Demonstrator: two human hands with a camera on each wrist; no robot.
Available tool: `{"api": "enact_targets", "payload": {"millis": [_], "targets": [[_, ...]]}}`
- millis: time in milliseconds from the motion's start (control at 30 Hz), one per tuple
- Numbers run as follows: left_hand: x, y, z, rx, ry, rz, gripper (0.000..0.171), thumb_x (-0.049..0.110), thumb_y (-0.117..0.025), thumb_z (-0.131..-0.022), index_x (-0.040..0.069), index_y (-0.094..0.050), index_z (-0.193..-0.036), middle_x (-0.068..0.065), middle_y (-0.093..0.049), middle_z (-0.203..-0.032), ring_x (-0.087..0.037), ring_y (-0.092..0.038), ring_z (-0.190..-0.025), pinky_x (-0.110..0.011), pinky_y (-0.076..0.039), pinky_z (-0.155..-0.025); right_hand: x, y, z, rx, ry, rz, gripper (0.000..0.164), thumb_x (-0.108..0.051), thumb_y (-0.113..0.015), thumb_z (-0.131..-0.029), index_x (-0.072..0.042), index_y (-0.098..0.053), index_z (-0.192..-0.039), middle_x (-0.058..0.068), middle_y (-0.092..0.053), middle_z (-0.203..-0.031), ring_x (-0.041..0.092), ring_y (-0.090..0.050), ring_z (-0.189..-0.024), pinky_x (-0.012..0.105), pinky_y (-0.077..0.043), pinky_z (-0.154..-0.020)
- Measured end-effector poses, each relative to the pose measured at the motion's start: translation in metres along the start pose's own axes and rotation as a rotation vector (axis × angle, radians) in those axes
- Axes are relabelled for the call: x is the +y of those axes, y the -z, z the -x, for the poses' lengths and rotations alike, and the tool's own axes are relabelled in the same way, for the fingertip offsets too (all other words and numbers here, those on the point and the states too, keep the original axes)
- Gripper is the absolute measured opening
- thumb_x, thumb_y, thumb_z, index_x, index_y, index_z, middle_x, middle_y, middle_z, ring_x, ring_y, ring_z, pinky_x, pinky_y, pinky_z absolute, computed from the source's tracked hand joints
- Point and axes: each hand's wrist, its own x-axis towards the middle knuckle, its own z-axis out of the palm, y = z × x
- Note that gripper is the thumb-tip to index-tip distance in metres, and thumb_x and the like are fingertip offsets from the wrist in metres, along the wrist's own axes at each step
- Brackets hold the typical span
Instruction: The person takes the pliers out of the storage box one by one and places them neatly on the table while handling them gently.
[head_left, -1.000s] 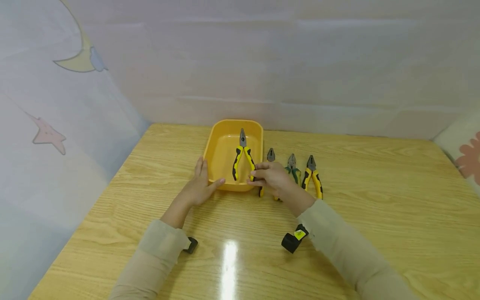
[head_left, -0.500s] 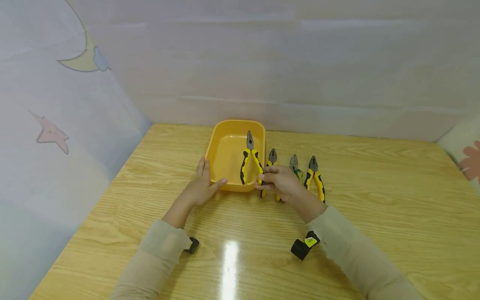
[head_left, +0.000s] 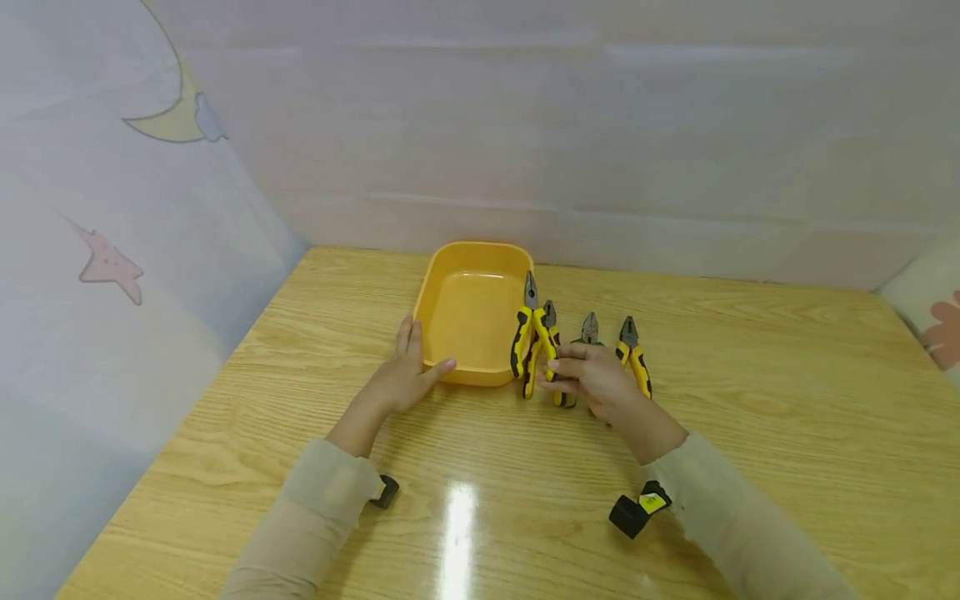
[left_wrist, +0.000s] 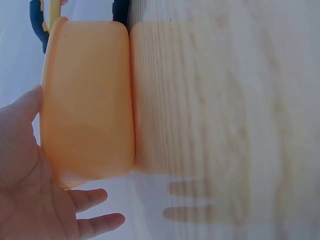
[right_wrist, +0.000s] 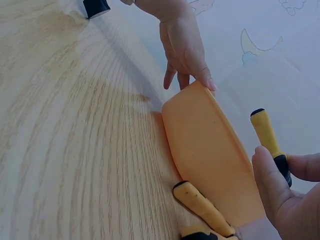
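My left hand (head_left: 405, 379) rests at the near left corner of a yellow plastic bin (head_left: 468, 321), thumb on the rim and fingers straight along the side. In the left wrist view the bin (left_wrist: 90, 100) sits flat on the table with nothing gripped. My right hand (head_left: 600, 379) pinches one handle of long-nose pliers (head_left: 530, 298), yellow and black, nose pointing away. They overlap the bin's right rim and another pair of pliers (head_left: 550, 315) lying beside it. The right wrist view shows the held handle (right_wrist: 265, 132) between thumb and fingers.
Right of the bin lie green-handled pliers (head_left: 591, 327), partly hidden by my right hand, and yellow-black pliers (head_left: 628, 335). The wooden table (head_left: 765, 375) ends against a pale printed cloth (head_left: 480, 125) at the back.
My right hand has carried the long-nose pliers from over the bin's inside to the right, onto its right edge in view. The left hand stays at the bin.
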Motion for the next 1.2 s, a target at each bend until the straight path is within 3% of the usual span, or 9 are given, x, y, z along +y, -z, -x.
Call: {"api": "enact_targets", "payload": {"millis": [433, 533, 667, 933, 1200], "targets": [[-0.001, -0.001, 0.000, 0.006, 0.007, 0.020, 0.094, 0.065, -0.030, -0.080, 0.003, 0.014, -0.135, -0.004, 0.028, -0.138, -0.039, -0.030, -0.117, -0.047, -0.033, -0.089, 0.004, 0.019, 0.012, -0.002, -0.002, 0.013, 0.050, 0.007, -0.036, -0.089, 0.018, -0.009, -0.129, 0.035, -0.019, -0.125, 0.023, -0.056, -0.091, 0.030, -0.043, -0.080], [-0.002, 0.000, -0.001, 0.004, 0.015, 0.018, 0.093, 0.064, -0.030, -0.081, 0.004, 0.014, -0.135, -0.004, 0.028, -0.138, -0.039, -0.029, -0.118, -0.046, -0.034, -0.088, 0.005, 0.023, 0.015, 0.002, -0.004, 0.027, 0.051, 0.006, -0.037, -0.089, 0.017, -0.009, -0.130, 0.034, -0.022, -0.122, 0.017, -0.058, -0.086, 0.030, -0.043, -0.080], [-0.002, 0.000, -0.001, 0.004, 0.029, 0.022, 0.091, 0.061, -0.032, -0.082, 0.005, 0.014, -0.136, -0.002, 0.027, -0.138, -0.038, -0.028, -0.119, -0.046, -0.033, -0.089, 0.006, 0.026, 0.017, 0.019, 0.002, 0.045, 0.050, 0.004, -0.039, -0.089, 0.018, -0.013, -0.129, 0.034, -0.028, -0.118, 0.019, -0.058, -0.086, 0.030, -0.043, -0.079], [-0.003, 0.000, 0.001, 0.000, 0.021, 0.023, 0.091, 0.062, -0.031, -0.082, 0.004, 0.015, -0.135, -0.003, 0.029, -0.137, -0.039, -0.027, -0.119, -0.048, -0.033, -0.088, 0.009, 0.037, 0.022, 0.021, 0.000, 0.013, 0.052, 0.004, -0.037, -0.090, 0.017, -0.006, -0.130, 0.035, -0.017, -0.126, 0.018, -0.057, -0.089, 0.031, -0.042, -0.081], [-0.001, 0.001, 0.001, -0.001, 0.020, 0.023, 0.091, 0.061, -0.032, -0.082, 0.004, 0.015, -0.135, -0.002, 0.029, -0.137, -0.039, -0.025, -0.120, -0.047, -0.032, -0.089, 0.010, 0.049, 0.028, 0.050, -0.013, 0.027, 0.057, 0.002, -0.039, -0.090, 0.016, -0.002, -0.130, 0.036, -0.023, -0.121, 0.017, -0.059, -0.085, 0.029, -0.044, -0.079]]}}
